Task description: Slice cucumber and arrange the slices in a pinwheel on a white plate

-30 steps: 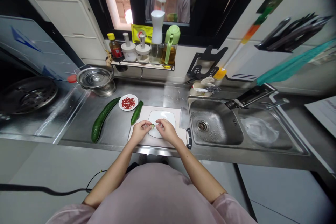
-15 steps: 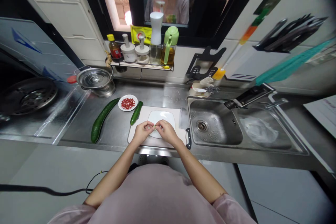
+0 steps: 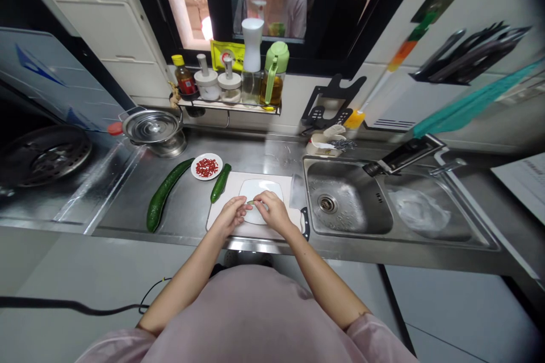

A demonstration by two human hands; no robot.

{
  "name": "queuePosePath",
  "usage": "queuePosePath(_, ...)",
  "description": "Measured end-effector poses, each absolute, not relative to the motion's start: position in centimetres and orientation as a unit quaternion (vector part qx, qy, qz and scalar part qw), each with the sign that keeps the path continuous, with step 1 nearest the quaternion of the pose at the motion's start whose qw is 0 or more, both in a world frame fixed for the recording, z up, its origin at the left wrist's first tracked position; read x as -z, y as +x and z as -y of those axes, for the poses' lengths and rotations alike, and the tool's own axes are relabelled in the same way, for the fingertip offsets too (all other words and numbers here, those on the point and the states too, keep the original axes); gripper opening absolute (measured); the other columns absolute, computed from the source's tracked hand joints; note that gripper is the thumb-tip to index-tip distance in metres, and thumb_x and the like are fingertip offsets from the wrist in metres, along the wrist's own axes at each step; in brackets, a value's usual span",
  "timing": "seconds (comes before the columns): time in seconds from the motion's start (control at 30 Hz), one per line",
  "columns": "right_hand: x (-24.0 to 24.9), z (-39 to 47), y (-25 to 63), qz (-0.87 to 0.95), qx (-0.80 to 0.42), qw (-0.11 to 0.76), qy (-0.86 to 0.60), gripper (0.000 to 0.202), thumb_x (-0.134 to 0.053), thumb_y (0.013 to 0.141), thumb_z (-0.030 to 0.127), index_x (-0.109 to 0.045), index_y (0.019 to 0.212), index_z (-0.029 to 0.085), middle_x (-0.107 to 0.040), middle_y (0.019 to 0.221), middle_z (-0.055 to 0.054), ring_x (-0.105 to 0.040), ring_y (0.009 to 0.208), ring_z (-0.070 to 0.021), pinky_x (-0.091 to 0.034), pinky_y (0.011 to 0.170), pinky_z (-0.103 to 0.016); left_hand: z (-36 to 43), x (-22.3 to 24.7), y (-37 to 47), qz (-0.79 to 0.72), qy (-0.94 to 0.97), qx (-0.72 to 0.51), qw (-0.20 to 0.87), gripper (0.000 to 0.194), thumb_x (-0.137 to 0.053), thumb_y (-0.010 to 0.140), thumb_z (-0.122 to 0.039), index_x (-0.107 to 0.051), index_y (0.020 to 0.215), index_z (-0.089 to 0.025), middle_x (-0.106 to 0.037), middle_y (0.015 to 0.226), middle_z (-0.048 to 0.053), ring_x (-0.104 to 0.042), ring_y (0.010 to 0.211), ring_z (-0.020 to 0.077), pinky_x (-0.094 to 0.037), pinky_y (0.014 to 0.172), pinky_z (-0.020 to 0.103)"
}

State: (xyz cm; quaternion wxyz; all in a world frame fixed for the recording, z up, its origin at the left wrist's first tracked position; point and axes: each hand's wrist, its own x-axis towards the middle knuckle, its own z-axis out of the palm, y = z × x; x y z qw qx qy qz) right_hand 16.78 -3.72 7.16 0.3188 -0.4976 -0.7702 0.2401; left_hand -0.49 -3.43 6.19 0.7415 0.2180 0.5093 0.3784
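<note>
My right hand [image 3: 272,212] pinches a thin, green-edged slice, seemingly of cucumber [image 3: 251,202], between thumb and fingers. Close by on its left, my left hand [image 3: 232,214] is half curled with its fingers apart; it may just touch the slice's edge. Both hands are over a white plate [image 3: 260,187], which stands on a pale cutting board [image 3: 236,181]. A shorter piece of cucumber [image 3: 221,183] rests at the board's left edge. Farther left, a long cucumber [image 3: 167,195] lies on the steel counter. Under my hands, part of the plate is hidden.
A small dish of chopped red pieces [image 3: 206,167] sits behind the cucumbers. Right of the board is a knife with a black handle [image 3: 305,223], then the sink [image 3: 347,227]. A lidded steel pot [image 3: 153,130] stands back left, below a seasoning rack [image 3: 230,105].
My hands have drawn slightly apart. The left fingers have loosened from their pinch and spread, while the right hand keeps the slice, which now shows more clearly.
</note>
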Motion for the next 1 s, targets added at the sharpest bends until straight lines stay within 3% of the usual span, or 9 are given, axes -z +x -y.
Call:
queuePosePath(0.33,-6.7,3.9,17.4,0.787,-0.219,0.294,-0.497,0.017,-0.048,0.095,0.029,-0.064,0.094,0.022,-0.062,0.092,-0.005,-0.054,0.088,-0.0183,-0.041,0.078,-0.029,3.1,-6.3,0.0,-0.511,0.226,-0.395,0.729,0.059,-0.081,0.055,-0.024,-0.055,0.108,-0.020,-0.062,0.076,-0.001,-0.047,0.049,0.0027,-0.020,0.041,0.013)
queuePosePath(0.53,-6.4,3.8,17.2,0.779,-0.239,0.290,-0.501,0.013,-0.052,0.094,0.030,-0.062,0.091,0.022,-0.062,0.091,-0.004,-0.054,0.087,-0.0176,-0.041,0.077,-0.028,3.0,-6.4,0.2,-0.511,0.243,-0.426,0.706,0.062,-0.083,0.052,-0.027,-0.055,0.107,-0.020,-0.054,0.069,-0.006,-0.042,0.049,0.0024,-0.020,0.043,0.015)
queuePosePath(0.73,-6.5,3.7,16.8,0.762,-0.282,0.289,-0.507,0.016,-0.052,0.093,0.029,-0.060,0.083,0.021,-0.061,0.086,-0.003,-0.054,0.083,-0.0159,-0.040,0.074,-0.027,3.1,-6.2,0.5,-0.515,0.276,-0.452,0.674,0.064,-0.083,0.053,-0.034,-0.052,0.108,-0.020,-0.056,0.070,-0.006,-0.039,0.047,0.0018,-0.023,0.046,0.016)
queuePosePath(1.0,-5.6,3.0,16.8,0.673,-0.403,0.330,-0.525,0.019,-0.053,0.087,0.032,-0.060,0.076,0.018,-0.060,0.073,0.000,-0.052,0.069,-0.0127,-0.039,0.067,-0.024,2.7,-6.1,1.2,-0.507,0.332,-0.477,0.636,0.064,-0.082,0.056,-0.035,-0.051,0.110,-0.020,-0.057,0.069,-0.006,-0.050,0.057,0.0058,-0.035,0.058,0.018)
